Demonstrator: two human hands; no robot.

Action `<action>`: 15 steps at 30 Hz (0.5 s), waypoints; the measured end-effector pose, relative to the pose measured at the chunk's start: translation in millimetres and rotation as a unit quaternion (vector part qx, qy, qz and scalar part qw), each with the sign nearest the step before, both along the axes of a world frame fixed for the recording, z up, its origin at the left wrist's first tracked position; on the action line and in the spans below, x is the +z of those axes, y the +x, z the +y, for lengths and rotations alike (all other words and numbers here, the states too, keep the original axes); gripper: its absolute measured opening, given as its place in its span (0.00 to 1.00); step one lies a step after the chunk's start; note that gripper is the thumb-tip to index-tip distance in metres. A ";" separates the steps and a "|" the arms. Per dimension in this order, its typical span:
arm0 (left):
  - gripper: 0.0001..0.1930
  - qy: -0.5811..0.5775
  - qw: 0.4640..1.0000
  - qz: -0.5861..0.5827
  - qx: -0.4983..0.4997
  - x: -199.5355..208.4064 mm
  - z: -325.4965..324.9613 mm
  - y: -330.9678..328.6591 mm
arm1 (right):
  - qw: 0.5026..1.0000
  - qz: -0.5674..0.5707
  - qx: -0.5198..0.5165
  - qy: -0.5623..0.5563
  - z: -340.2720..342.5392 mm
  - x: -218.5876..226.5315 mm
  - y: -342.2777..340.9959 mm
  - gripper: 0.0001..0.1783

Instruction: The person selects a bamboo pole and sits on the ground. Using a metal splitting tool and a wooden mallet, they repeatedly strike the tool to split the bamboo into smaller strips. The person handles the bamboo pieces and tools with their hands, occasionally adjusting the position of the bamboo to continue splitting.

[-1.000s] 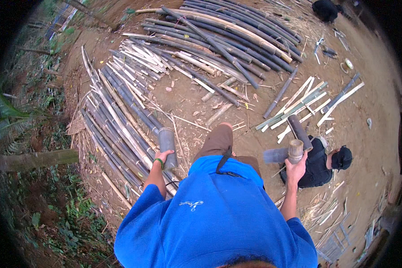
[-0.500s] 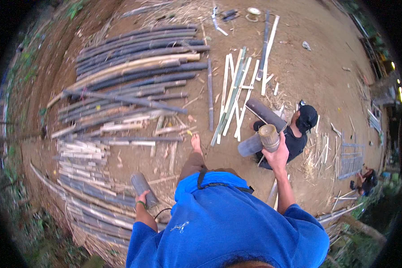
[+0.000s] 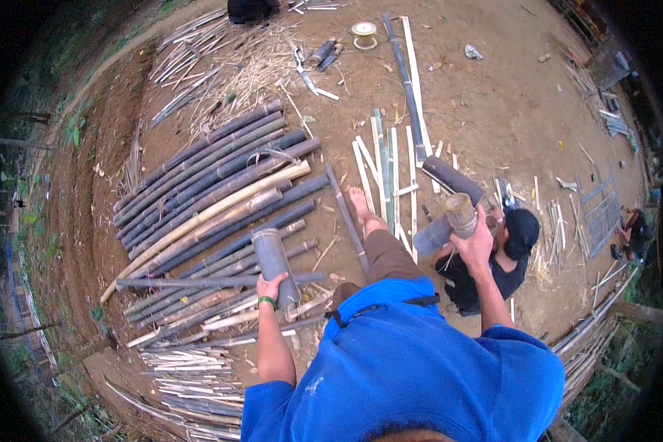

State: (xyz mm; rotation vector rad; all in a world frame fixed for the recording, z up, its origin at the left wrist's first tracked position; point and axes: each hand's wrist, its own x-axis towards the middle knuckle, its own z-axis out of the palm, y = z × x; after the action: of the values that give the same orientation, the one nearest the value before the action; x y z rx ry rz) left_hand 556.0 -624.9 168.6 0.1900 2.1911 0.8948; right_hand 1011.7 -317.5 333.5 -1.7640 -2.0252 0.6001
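Observation:
My left hand (image 3: 272, 286) is closed round the side of a grey bamboo section (image 3: 274, 258), held in front of the pile of poles. With its fingers wrapped round the base, my right hand (image 3: 474, 243) grips a short tan bamboo section (image 3: 460, 210), its cut end turned up. Against that piece is a smoother grey bamboo section (image 3: 432, 236); whether my right hand holds it too, I cannot tell. Just beyond lies a dark bamboo section (image 3: 451, 178), near a seated person (image 3: 504, 258) in a black cap and dark clothes.
Dark bamboo poles (image 3: 214, 169) are stacked at the left, with pale split strips (image 3: 195, 368) nearer me. Green and white slats (image 3: 387, 169) lie ahead of my bare foot (image 3: 361, 202). A spool (image 3: 364, 35) stands far off; another person (image 3: 632, 232) sits by a ladder-like frame (image 3: 602, 210).
My view has turned and shifted left. My left hand has swung the grey bamboo section forward over the poles. The right hand keeps its grip on the tan section.

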 end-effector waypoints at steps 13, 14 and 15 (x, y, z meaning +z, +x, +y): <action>0.46 -0.194 0.979 -0.051 0.037 15.7 331.9 -157.4 | 0.998 0.024 0.056 0.021 415.7 -11.6 -197.2 0.56; 0.49 -0.217 0.972 -0.085 0.014 10.7 356.3 -174.7 | 0.998 0.023 0.045 0.025 443.4 -6.5 -208.0 0.56; 0.48 -0.246 0.966 -0.084 0.004 -5.4 372.5 -194.6 | 0.999 0.025 0.038 0.029 471.9 -5.4 -222.8 0.56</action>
State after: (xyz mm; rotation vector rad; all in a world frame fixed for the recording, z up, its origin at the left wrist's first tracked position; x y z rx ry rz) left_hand 361.4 -252.4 163.2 -0.1310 2.1787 0.3332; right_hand 788.9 154.4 328.0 -1.6300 -2.0618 0.5950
